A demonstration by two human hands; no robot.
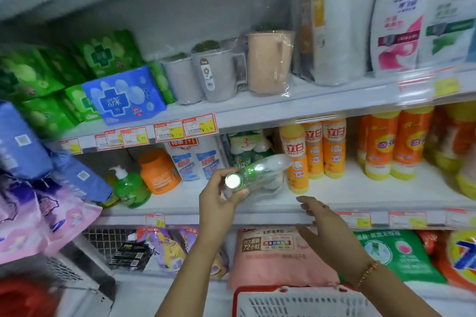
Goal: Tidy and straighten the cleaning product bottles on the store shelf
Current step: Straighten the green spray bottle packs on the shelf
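Left hand [221,203] grips a wrapped bottle pack [260,175], fingers curled; right hand [327,226] hovers beside those fingers, outstretched.

I see clear, glossy plastic film on the bottle pack [260,175] between my left fingers [222,174]; orange bottles [296,162] just past them, glossy plastic; shelf [360,195] by my right fingertips [305,204], smooth matt white.

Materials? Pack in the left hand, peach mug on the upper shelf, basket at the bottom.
Pack, gripped by the left hand: clear glossy plastic, likely film wrap over bottles; it shows highlights and a see-through body.
Peach mug: looks like matte plastic, bagged in clear film that glints; could be ceramic.
Basket: moulded plastic, with a red rim and a white slotted wall.
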